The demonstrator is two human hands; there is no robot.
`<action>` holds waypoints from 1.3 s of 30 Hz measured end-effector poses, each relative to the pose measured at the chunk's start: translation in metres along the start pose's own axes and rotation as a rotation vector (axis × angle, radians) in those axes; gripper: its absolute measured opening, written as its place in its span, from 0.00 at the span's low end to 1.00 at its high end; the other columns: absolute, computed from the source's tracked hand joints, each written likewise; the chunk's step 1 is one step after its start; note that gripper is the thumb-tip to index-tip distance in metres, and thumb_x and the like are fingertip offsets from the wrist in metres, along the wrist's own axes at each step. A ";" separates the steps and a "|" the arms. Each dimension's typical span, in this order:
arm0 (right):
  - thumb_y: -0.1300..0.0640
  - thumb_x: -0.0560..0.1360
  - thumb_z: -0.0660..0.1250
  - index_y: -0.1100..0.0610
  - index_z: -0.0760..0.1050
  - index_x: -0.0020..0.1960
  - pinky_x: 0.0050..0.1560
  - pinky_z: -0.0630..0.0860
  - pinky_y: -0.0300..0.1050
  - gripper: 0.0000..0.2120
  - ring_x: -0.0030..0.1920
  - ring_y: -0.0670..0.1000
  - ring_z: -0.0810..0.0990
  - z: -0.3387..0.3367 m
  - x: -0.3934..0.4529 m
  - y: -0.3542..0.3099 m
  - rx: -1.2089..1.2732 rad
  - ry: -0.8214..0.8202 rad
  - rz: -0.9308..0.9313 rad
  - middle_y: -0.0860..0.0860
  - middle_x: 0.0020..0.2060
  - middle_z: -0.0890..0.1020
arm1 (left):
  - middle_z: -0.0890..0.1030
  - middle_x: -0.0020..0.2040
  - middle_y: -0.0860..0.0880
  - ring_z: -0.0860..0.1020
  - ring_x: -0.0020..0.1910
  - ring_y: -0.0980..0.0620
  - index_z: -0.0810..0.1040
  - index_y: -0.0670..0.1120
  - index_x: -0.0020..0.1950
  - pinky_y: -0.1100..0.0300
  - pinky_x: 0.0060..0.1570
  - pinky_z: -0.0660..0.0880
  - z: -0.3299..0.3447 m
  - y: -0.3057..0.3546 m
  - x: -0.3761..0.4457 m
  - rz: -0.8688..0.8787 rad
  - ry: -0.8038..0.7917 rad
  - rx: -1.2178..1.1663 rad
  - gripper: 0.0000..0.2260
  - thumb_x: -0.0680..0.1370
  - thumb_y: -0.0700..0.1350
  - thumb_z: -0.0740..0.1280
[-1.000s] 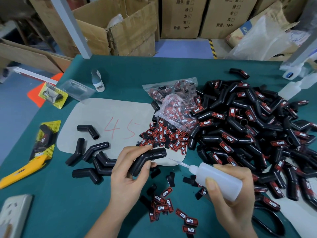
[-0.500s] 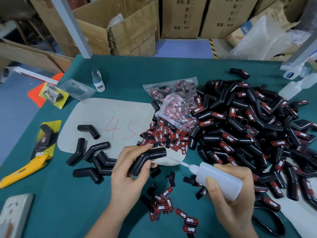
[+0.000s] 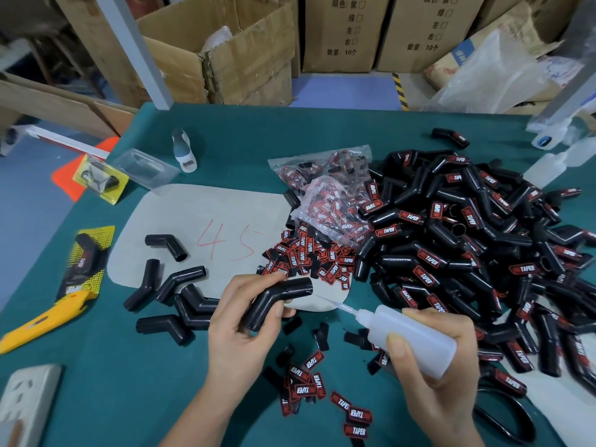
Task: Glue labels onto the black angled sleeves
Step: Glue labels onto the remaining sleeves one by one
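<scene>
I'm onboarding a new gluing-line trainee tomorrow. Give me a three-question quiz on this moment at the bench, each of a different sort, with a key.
1. True or false: the left hand grips a black angled sleeve that bears no label.
2. Multiple choice: where does the glue bottle in the right hand aim its thin nozzle?
A. at the yellow utility knife
B. at the open end of the held sleeve
C. at the bag of labels
3. Fill in: the unlabelled sleeves lie to the ____ of the held sleeve in the picture.

Key: 1 true; 2 B; 3 left.
</scene>
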State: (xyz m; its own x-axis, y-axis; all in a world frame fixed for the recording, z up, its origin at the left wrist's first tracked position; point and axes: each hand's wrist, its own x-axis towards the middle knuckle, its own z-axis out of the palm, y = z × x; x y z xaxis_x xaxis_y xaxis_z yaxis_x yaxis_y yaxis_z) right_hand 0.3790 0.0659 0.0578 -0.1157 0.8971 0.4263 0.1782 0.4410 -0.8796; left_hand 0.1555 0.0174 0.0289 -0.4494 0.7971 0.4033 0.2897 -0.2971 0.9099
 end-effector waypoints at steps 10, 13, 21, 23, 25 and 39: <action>0.44 0.74 0.72 0.31 0.71 0.62 0.39 0.78 0.31 0.19 0.48 0.39 0.83 0.001 -0.001 0.002 -0.002 -0.008 0.022 0.31 0.55 0.80 | 0.79 0.54 0.49 0.86 0.39 0.51 0.84 0.52 0.62 0.64 0.46 0.81 0.001 0.004 -0.001 -0.038 0.003 -0.023 0.13 0.79 0.42 0.69; 0.35 0.77 0.70 0.31 0.71 0.61 0.38 0.79 0.33 0.15 0.45 0.41 0.84 0.000 -0.002 0.000 0.012 -0.010 0.038 0.31 0.55 0.80 | 0.79 0.54 0.50 0.86 0.38 0.51 0.84 0.52 0.62 0.66 0.46 0.80 0.001 0.004 -0.001 -0.034 0.003 -0.021 0.13 0.79 0.42 0.69; 0.31 0.76 0.68 0.31 0.72 0.61 0.39 0.79 0.36 0.16 0.46 0.42 0.84 0.000 -0.001 0.001 -0.013 0.009 0.056 0.31 0.54 0.81 | 0.80 0.54 0.50 0.86 0.40 0.50 0.84 0.52 0.62 0.63 0.46 0.82 0.000 0.003 0.000 -0.019 0.014 -0.030 0.13 0.80 0.42 0.69; 0.31 0.76 0.69 0.31 0.72 0.61 0.38 0.80 0.36 0.16 0.45 0.43 0.84 0.000 -0.002 0.000 -0.005 0.009 0.063 0.32 0.54 0.81 | 0.80 0.54 0.49 0.85 0.42 0.50 0.84 0.51 0.63 0.61 0.45 0.83 0.001 0.003 -0.001 -0.021 0.015 -0.038 0.13 0.80 0.41 0.69; 0.31 0.76 0.68 0.30 0.72 0.61 0.38 0.79 0.35 0.16 0.45 0.43 0.84 0.002 -0.003 0.000 0.000 0.005 0.065 0.32 0.54 0.81 | 0.79 0.54 0.48 0.85 0.42 0.50 0.84 0.51 0.63 0.60 0.45 0.84 0.001 0.002 -0.001 -0.026 0.014 -0.044 0.13 0.80 0.41 0.69; 0.31 0.76 0.69 0.31 0.72 0.61 0.38 0.81 0.41 0.16 0.49 0.43 0.84 0.003 -0.005 0.003 0.008 -0.002 0.061 0.33 0.54 0.81 | 0.79 0.54 0.51 0.86 0.41 0.50 0.84 0.49 0.62 0.61 0.46 0.84 0.003 0.005 -0.003 -0.056 -0.001 -0.052 0.12 0.79 0.42 0.69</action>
State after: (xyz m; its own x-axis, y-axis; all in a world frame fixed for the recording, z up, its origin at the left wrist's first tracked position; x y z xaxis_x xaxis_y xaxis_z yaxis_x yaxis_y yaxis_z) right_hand 0.3775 0.0628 0.0522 -0.1071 0.9224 0.3712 0.1773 0.3851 -0.9057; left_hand 0.1609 0.0156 0.0316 -0.4629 0.8139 0.3513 0.2192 -0.2789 0.9350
